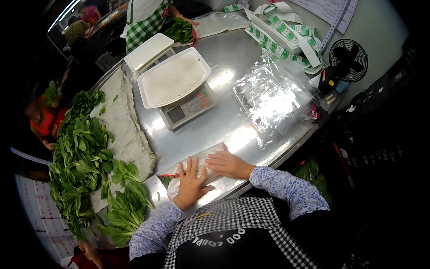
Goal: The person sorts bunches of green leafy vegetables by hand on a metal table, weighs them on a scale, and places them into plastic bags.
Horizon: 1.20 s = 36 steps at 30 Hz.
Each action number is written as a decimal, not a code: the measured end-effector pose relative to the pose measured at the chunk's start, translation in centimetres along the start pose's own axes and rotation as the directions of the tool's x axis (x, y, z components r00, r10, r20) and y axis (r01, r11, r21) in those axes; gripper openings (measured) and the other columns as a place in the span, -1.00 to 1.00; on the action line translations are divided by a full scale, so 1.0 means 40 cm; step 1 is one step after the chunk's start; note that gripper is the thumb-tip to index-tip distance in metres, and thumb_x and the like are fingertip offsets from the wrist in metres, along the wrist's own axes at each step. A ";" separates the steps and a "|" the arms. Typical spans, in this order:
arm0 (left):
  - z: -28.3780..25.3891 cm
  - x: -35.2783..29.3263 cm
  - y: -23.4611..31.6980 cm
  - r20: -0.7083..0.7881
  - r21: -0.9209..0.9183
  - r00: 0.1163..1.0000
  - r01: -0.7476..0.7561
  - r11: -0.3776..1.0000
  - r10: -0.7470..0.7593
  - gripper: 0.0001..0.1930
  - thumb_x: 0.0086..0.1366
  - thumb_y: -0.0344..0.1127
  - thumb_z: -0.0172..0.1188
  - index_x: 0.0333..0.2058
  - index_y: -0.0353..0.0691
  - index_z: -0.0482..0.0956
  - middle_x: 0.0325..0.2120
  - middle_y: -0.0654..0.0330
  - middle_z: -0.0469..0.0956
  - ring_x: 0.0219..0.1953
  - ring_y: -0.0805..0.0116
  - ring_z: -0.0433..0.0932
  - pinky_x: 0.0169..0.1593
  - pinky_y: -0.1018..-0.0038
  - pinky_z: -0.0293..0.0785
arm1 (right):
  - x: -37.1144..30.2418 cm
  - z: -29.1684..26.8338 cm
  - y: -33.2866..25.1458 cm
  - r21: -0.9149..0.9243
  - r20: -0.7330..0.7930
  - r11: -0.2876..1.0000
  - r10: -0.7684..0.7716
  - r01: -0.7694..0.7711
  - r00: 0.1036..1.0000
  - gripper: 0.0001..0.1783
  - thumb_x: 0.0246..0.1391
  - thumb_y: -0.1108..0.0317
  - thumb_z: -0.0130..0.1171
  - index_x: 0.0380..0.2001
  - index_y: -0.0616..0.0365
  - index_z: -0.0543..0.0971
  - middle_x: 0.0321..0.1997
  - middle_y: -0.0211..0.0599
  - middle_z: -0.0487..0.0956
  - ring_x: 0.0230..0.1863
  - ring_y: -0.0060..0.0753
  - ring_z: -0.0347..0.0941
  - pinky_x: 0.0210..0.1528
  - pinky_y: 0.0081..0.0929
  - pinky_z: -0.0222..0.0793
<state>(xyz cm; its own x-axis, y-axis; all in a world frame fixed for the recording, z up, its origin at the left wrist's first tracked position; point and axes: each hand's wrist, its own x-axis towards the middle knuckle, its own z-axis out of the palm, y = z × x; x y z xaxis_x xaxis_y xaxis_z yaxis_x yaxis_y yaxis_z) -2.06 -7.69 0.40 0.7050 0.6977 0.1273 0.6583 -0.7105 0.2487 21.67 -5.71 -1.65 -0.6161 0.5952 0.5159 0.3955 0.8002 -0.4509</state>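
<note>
A long white package or roll (205,158) with a red strip and a green patch at its left end lies near the front edge of the metal table. Its exact kind cannot be made out. My left hand (191,183) lies flat on its near left part, fingers spread. On its right part rests my right hand (228,164), fingers stretched out and palm down. Beyond my hands stands a digital scale (190,106) topped by a white tray (174,76). Leafy greens (127,197) are heaped to my left, beside a pale cloth (118,130).
Clear plastic bags (273,98) are piled at the right. Behind them, strips of green-and-white labels (286,31) spill around a white container. A black fan (348,60) stands at the far right. Across the table, a person in a green checked apron (145,22) touches bagged greens (180,31).
</note>
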 end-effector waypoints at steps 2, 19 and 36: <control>0.011 -0.002 -0.011 -0.002 -0.006 1.000 -0.008 1.000 0.008 -0.10 -0.15 0.10 0.42 0.11 -0.19 0.23 0.23 -0.34 0.03 0.29 -0.39 -0.04 0.20 -0.37 -0.24 | 0.002 -0.016 -0.009 0.036 0.002 0.999 0.034 -0.034 0.999 -0.52 -0.04 0.25 0.25 -0.02 0.17 0.48 0.17 -0.24 0.42 0.22 -0.19 0.28 0.25 -0.17 0.15; -0.009 0.007 -0.077 -0.289 -0.331 0.947 0.038 0.943 -0.140 -0.38 -0.14 -0.39 0.41 -0.03 -0.24 0.39 0.06 -0.09 0.41 0.02 -0.05 0.46 0.00 0.24 0.40 | -0.115 -0.297 0.353 -0.471 -0.408 0.459 0.643 -0.753 0.648 -0.77 -0.01 0.19 0.23 -0.43 0.11 0.50 -0.36 -0.24 0.47 -0.26 -0.13 0.40 -0.17 -0.21 0.31; -0.105 -0.082 -0.255 0.027 -0.998 0.843 -0.011 -0.066 -0.537 -0.24 0.03 -0.12 0.37 0.15 -0.27 0.23 -0.01 0.09 0.47 -0.03 0.24 0.52 0.02 0.32 0.49 | 0.029 -0.244 0.140 -0.439 -0.388 0.709 0.405 -0.552 0.828 -0.95 0.05 0.42 0.05 -0.46 0.10 0.48 -0.42 -0.23 0.44 -0.35 -0.12 0.43 -0.34 -0.23 0.38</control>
<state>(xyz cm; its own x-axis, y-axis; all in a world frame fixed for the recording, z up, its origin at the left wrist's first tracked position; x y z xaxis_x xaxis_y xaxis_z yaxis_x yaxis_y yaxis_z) -12.18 -2.34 1.47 0.2475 0.9675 -0.0519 -0.3142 0.1308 0.9403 29.80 0.17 3.54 -0.0858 0.8455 0.5271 0.9194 0.2710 -0.2851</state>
